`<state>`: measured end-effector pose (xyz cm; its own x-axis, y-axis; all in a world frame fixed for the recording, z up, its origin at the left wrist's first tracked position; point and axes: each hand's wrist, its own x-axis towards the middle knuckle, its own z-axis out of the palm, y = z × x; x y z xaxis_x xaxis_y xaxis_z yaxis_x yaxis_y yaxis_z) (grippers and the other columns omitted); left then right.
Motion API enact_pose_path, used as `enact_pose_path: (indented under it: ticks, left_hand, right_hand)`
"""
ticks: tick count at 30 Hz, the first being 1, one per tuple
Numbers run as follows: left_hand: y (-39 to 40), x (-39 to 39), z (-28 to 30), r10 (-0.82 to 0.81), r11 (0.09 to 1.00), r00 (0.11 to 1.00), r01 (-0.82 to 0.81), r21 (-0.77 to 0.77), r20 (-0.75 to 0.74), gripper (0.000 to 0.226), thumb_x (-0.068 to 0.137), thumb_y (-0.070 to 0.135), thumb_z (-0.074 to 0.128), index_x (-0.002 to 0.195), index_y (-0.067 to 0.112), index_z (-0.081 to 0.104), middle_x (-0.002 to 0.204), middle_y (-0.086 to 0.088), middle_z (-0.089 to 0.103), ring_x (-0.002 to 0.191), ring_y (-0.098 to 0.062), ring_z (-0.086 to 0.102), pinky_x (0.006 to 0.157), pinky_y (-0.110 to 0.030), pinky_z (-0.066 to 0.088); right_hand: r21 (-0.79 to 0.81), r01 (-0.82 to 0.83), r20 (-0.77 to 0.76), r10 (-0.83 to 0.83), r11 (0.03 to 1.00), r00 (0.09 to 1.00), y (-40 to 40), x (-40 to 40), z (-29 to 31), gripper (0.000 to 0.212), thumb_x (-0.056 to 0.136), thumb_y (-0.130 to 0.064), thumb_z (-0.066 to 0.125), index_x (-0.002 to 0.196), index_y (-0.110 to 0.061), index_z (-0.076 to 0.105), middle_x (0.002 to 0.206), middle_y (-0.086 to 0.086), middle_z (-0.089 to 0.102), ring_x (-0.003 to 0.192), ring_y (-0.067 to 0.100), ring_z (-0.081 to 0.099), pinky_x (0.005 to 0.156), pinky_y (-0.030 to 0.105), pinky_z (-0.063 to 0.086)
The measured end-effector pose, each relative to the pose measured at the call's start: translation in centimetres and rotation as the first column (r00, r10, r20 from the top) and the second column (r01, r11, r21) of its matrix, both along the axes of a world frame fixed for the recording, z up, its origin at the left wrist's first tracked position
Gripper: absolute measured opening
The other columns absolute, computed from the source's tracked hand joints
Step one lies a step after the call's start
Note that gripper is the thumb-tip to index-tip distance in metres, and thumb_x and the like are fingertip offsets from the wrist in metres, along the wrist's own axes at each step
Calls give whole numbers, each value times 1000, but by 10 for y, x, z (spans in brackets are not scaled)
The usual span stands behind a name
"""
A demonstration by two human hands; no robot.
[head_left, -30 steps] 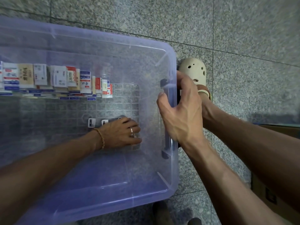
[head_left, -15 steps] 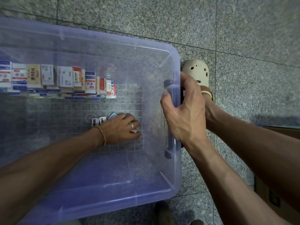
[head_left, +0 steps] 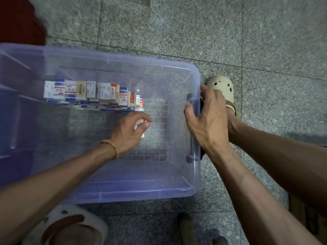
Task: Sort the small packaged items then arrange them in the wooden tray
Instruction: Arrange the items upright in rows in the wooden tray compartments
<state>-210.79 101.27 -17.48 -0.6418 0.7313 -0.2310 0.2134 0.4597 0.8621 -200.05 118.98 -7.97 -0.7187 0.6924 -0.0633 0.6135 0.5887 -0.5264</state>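
Left hand (head_left: 130, 133), reaching into the bin (head_left: 106, 193), pinches white packets (head_left: 139, 123); right hand (head_left: 208, 119) clamps its rim.

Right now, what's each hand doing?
Left hand: holds small white packets.
Right hand: grips the plastic bin rim.

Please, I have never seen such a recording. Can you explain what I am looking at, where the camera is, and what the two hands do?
There is no machine: a person works with bare hands, and a head-worn camera looks down. A clear plastic bin stands on a stone floor. Inside, a row of small boxes stands along the far side. The left hand is inside the bin and pinches a small white packet. The right hand grips the bin's right rim. The pale shoes are the person's own.
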Motion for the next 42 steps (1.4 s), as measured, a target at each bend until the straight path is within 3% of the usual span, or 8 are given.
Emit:
enact_pose_path:
  ticks: [2, 6, 12, 16, 26, 31, 38, 42]
  left_hand:
    - [-11, -7, 24, 135, 991, 982, -133, -23, 136, 16, 94, 8, 60, 89, 23, 65, 90, 12, 63, 83, -3, 55, 73, -8, 40]
    - [-39, -18, 65, 312, 950, 921, -309, -54, 232, 23, 95, 14, 58, 85, 33, 64, 90, 10, 65, 77, -3, 55, 62, -19, 43]
    - [-79, -22, 134, 480, 875, 793, -462, -143, 376, 20, 97, 17, 56, 83, 25, 67, 80, -3, 59, 43, -3, 45, 40, -16, 31]
    - [-96, -16, 195, 547, 830, 710, -531, -173, 445, 19, 99, 16, 52, 87, 22, 66, 80, -1, 60, 55, -11, 49, 39, -14, 27]
    - [-159, 35, 262, 784, 550, 420, -812, -197, 456, 20, 90, 29, 57, 100, 17, 70, 93, 0, 68, 67, -13, 50, 43, -21, 27]
    - [-158, 40, 242, 785, 552, 407, -803, -227, 468, 31, 73, 37, 61, 95, 17, 71, 86, 1, 66, 62, -11, 48, 44, -22, 25]
    - [-154, 31, 217, 745, 581, 404, -784, -218, 531, 25, 72, 37, 63, 88, 21, 73, 82, 2, 63, 51, -6, 46, 41, -20, 27]
    - [-156, 29, 212, 749, 578, 394, -781, -235, 534, 28, 72, 36, 63, 92, 18, 72, 81, 2, 63, 50, -5, 46, 41, -20, 27]
  right_hand:
    - [-2, 5, -5, -5, 1000, 1000, -3, 0, 8, 51, 90, -24, 59, 137, -7, 51, 120, 15, 55, 115, 30, 50, 99, 44, 42]
    - [37, -36, -29, 37, 999, 999, -22, -8, 25, 48, 86, -28, 55, 130, -8, 59, 123, 16, 55, 115, 33, 49, 97, 47, 43]
    - [-12, -262, -79, 261, 965, 962, -71, -20, 24, 42, 84, -26, 58, 121, -5, 63, 113, 16, 59, 108, 34, 53, 92, 41, 42]
    - [-116, -407, -42, 405, 906, 913, -98, -28, 14, 45, 85, -26, 55, 123, -3, 61, 112, 18, 57, 105, 39, 53, 87, 45, 47]
    - [-93, -753, 355, 728, 652, 587, -100, -50, -88, 52, 87, -37, 70, 127, -7, 58, 124, 21, 55, 110, 45, 51, 84, 51, 50]
    - [-196, -620, 358, 644, 760, 676, -109, -47, -130, 64, 84, -27, 74, 142, -24, 47, 144, 20, 35, 123, 43, 39, 95, 48, 44]
    - [-222, -598, 219, 637, 770, 739, -104, -50, -165, 21, 86, -10, 68, 108, -10, 68, 107, 16, 49, 92, 35, 51, 70, 38, 47]
    - [-524, -413, 119, 545, 745, 830, -109, -62, -150, 11, 89, -11, 71, 92, -21, 70, 99, 13, 62, 83, 29, 64, 60, 24, 45]
